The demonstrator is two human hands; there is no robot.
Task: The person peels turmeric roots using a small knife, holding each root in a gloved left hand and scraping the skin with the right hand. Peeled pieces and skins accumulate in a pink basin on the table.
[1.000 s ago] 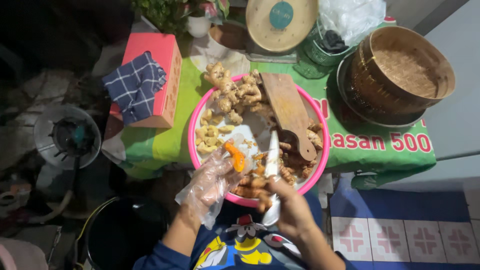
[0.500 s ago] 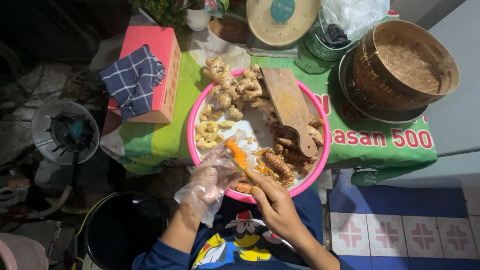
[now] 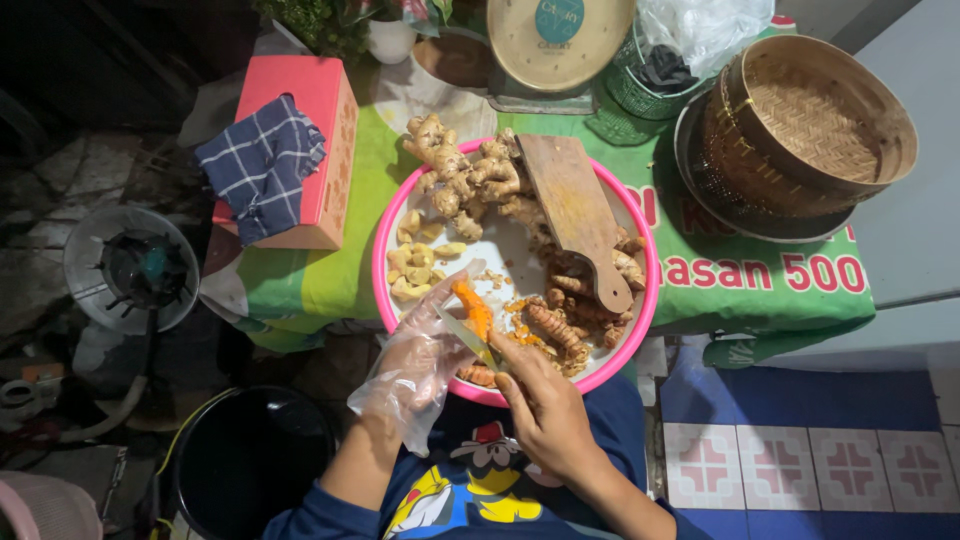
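Note:
My left hand, inside a clear plastic glove, holds an orange turmeric root over the near edge of a pink round tray. My right hand grips a small knife, its blade laid against the root. The tray holds ginger roots at the far side, pale peeled pieces at the left, brown unpeeled turmeric and orange peelings at the right. A wooden cutting board lies slanted across the tray.
A pink box with a blue checked cloth stands left of the tray. A woven bamboo steamer, a scale and a green basket are at the back. A black bucket and a fan sit on the floor at left.
My right hand has brought the knife from beside the tray's near rim up to the turmeric root. The blade now rests on the root. My left hand stays in place.

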